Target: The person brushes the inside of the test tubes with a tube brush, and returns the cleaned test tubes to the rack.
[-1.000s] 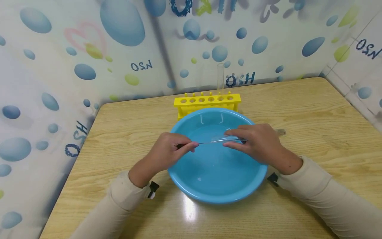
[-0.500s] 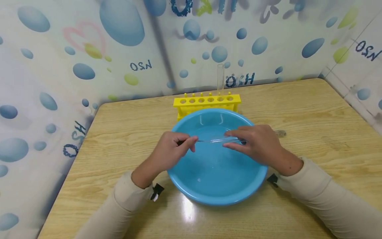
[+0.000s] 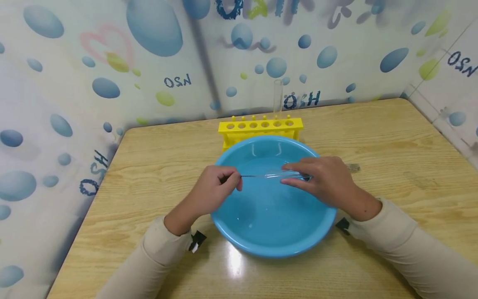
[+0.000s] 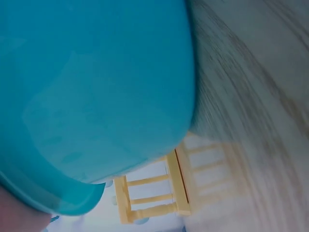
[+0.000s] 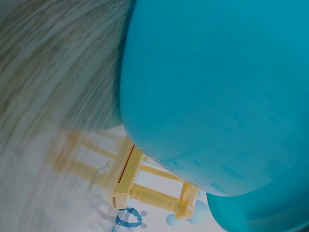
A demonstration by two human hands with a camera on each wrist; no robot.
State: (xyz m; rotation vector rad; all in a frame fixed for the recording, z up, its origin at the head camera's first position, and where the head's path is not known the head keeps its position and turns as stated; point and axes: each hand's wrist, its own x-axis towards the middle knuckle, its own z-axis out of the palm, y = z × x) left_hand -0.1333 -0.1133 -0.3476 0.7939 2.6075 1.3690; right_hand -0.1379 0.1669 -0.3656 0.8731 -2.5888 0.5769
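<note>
Fingers show only in the head view: left hand point(image 3: 212, 187) pinching a thin rod point(image 3: 252, 176), right hand point(image 3: 327, 178) a clear tube point(image 3: 274, 175), both over the blue basin point(image 3: 274, 224), whose outer side and yellow rack point(image 3: 260, 126) fill the wrist views' foreground and background.
</note>
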